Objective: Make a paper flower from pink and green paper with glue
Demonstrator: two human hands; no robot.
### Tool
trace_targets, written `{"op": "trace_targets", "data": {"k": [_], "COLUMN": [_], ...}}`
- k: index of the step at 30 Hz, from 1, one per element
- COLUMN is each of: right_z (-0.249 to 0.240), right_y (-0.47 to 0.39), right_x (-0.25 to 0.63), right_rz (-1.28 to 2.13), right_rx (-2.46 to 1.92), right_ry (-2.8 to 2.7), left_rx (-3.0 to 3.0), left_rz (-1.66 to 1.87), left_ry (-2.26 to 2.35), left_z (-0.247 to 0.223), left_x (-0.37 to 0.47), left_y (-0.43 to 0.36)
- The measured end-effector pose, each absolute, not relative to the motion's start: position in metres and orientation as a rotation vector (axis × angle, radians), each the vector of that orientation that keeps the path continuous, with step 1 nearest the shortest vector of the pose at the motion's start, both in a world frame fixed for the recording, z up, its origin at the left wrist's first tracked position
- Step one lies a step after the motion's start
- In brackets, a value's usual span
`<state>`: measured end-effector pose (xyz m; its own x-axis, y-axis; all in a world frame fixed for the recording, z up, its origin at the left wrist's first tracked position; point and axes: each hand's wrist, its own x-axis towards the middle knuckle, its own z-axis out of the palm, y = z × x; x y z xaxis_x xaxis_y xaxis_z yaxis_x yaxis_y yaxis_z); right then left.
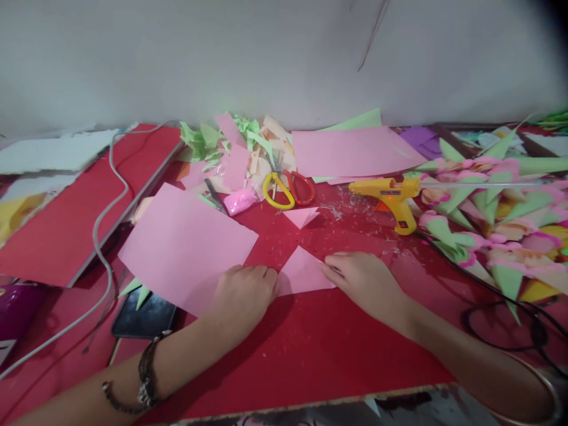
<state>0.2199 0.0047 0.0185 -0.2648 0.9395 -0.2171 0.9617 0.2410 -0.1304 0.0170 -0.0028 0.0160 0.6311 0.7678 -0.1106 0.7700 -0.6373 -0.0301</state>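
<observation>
A small pink paper triangle (303,273) lies on the red tabletop between my hands, its point facing away from me. My left hand (248,290) is closed over its left corner with the fingers curled down, hiding that end. On the right corner, my right hand (364,284) pinches the paper between thumb and fingers. Just beyond stands a smaller folded pink piece (302,217). A large pink sheet (186,242) lies to the left, partly behind my left hand and forearm.
Scissors with yellow and red handles (279,190) lie beyond the folded piece. A yellow glue gun (390,201) rests at right, beside many paper flowers (488,207). Paper scraps (239,148) are heaped at the back. A phone (144,316) and white cable (100,236) lie left.
</observation>
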Motion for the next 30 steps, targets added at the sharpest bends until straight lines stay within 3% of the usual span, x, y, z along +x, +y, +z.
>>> {"op": "trace_targets", "data": {"k": [9,21,26,30], "right_z": [0.017,0.012,0.007,0.008], "right_y": [0.003,0.001,-0.006,-0.01], "right_x": [0.22,0.22,0.218,0.21], "right_rz": [-0.323,-0.144,0.275,0.137], "right_rx": [1.865,1.824,1.293,0.866], "right_ry": [2.41,2.54,2.993,3.196], "left_rx": [3.11,2.974,2.946,2.914], "left_rz": [-0.16,-0.275,-0.246,-0.229], "left_ry": [0.823,0.635,0.597,0.614], "left_z": [0.017,0.027,0.027,0.022], "left_x": [-0.003,-0.015,-0.016,-0.017], "left_y": [0.017,0.05,0.054,0.054]}}
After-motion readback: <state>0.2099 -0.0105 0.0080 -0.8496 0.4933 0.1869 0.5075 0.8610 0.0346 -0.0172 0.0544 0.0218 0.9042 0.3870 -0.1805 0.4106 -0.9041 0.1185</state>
